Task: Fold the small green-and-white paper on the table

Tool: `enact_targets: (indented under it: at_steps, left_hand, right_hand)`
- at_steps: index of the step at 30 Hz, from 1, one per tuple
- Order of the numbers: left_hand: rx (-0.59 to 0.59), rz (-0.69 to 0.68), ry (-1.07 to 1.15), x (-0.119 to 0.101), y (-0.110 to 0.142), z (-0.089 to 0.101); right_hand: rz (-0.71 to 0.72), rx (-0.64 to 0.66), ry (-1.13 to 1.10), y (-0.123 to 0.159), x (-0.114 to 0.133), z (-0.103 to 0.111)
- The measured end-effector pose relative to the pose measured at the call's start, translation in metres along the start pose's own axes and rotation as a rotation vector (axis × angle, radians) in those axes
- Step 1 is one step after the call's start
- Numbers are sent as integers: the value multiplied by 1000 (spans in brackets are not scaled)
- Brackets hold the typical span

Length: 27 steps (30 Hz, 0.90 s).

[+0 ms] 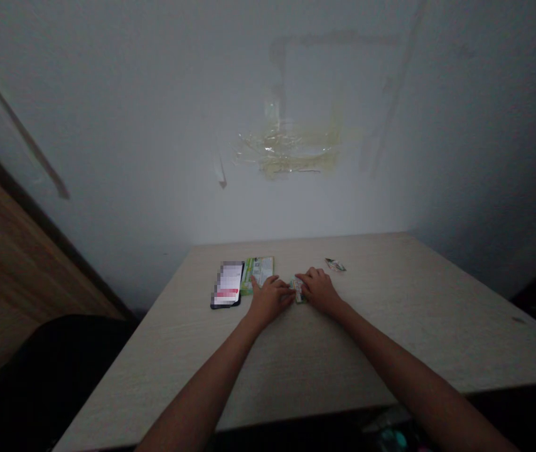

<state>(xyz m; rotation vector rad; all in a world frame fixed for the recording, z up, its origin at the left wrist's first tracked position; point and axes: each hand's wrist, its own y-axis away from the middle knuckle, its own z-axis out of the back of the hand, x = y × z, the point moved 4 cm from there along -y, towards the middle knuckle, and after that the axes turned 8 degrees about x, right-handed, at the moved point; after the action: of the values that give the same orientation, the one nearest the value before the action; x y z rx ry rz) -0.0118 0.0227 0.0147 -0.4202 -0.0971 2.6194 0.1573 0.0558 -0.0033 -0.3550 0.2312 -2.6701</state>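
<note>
A small printed packet [299, 292], whitish with green and reddish marks, lies on the table between my hands. My left hand [270, 300] grips its left side between thumb and finger, the outermost finger lifted away. On the right side, my right hand [322, 291] has its curled fingers closed on the packet's edge. Both hands rest low, near the tabletop, and partly cover the packet. Just beyond my left hand lies a flat green and white printed box [262, 271].
A phone [228, 285] with a lit, partly blurred screen lies beside the box. A small wrapper-like scrap [335, 265] sits beyond my right hand. The pale wooden table [192, 351] meets a wall [155, 125] with peeling clear tape [291, 150]. A dark shape [56, 376] stands at left.
</note>
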Motion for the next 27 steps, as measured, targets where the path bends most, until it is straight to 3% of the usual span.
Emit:
enact_targets:
  at_steps: [8, 17, 27]
  left_hand:
    - [-1, -19, 11, 1, 0, 1]
    - [1, -3, 17, 2, -1, -1]
    - [-17, -19, -3, 1, -1, -2]
  right_hand:
    - [50, -17, -232, 2, -11, 5]
    - [21, -68, -153, 2, -4, 8]
    - [4, -39, -142, 0, -6, 8]
